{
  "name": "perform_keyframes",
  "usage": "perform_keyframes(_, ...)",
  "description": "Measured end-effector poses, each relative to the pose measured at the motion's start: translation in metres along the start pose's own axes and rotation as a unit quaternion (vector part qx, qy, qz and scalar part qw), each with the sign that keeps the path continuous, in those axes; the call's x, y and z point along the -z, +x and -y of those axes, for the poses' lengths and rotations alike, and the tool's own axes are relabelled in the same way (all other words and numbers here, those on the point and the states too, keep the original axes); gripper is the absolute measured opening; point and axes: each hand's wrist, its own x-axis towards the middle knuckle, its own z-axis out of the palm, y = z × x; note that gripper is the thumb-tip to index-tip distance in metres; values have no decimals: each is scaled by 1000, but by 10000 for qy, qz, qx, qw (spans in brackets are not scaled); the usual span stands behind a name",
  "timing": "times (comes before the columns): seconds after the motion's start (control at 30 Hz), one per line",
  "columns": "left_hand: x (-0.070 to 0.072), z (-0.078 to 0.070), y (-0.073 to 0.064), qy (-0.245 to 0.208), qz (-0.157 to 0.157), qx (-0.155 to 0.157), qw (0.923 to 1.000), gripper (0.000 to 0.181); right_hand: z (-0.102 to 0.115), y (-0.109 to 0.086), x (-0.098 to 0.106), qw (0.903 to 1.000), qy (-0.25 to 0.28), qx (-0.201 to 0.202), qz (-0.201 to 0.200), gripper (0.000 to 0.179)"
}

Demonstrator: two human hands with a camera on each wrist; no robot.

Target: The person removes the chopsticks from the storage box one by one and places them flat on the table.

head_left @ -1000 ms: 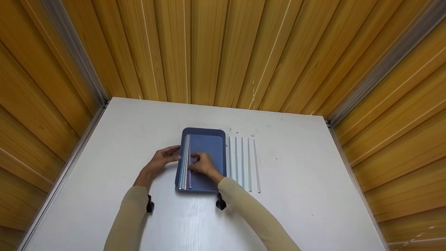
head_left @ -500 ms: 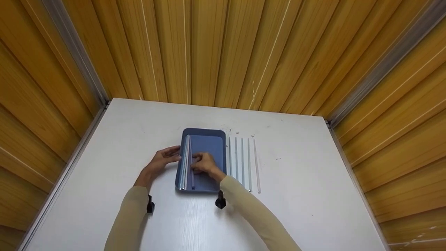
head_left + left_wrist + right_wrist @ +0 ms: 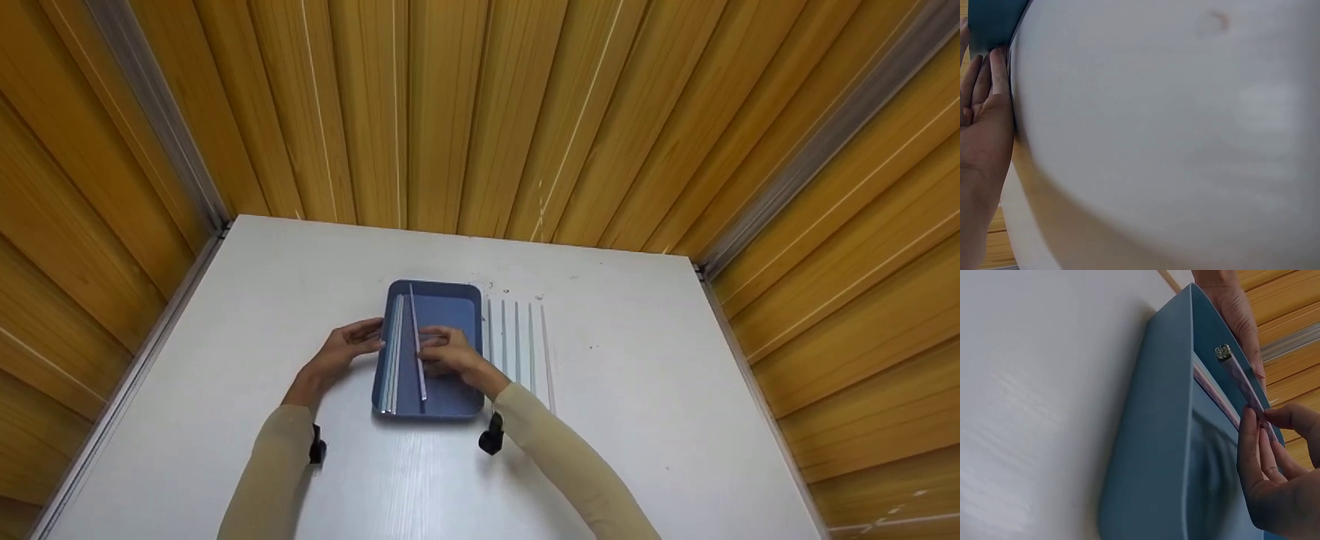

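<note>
My right hand (image 3: 454, 354) pinches a lilac patterned chopstick (image 3: 415, 321) between thumb and fingers, tilted over the blue rectangular tray (image 3: 454, 311). Its square, silvery butt end (image 3: 1222, 352) shows in the right wrist view, raised above the tray floor. Inside, several pale chopsticks (image 3: 393, 360) lie side by side along the tray's left wall. My left hand (image 3: 341, 352) rests against the outside of that wall, thumb near the rim and fingers extended. In the left wrist view, the fingers (image 3: 999, 73) lie straight along the tray's side.
To the right of the tray, several more chopsticks (image 3: 517, 330) lie in a spaced row on the white table (image 3: 637, 360). Wood-patterned panels (image 3: 442, 112) wall in the back and sides. Small specks dot the table behind the row.
The right hand has lifted the lilac chopstick away from the group at the left wall and shifted it slightly right, now tilted. The left hand stays at the tray's side.
</note>
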Motion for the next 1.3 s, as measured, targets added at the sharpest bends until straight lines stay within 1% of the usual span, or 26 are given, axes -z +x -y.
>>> perform_keyframes(0.17,0,0,-2,-36,-63,17,10000,65,8,-6,14,9997,52,243,-21,55)
perform_keyframes(0.27,-2,0,-2,-49,-5,-20,10000,65,11,-10,25,9993,188,314,-24,56)
perform_keyframes(0.4,-4,-1,0,-6,-27,-21,10000,65,14,-17,39,9988,193,441,48,56)
perform_keyframes(0.57,-4,-3,3,8,-114,-18,9999,64,19,-26,55,9980,93,589,193,58)
perform_keyframes(0.77,-3,-2,5,-24,0,-14,10000,66,21,-37,78,9971,-112,713,225,59)
perform_keyframes(0.97,-2,-1,4,-86,23,0,10000,67,19,-47,101,9968,-134,775,117,62)
perform_keyframes(1.3,-2,-2,2,-67,-60,112,9999,67,11,-67,141,9963,-321,750,-260,64)
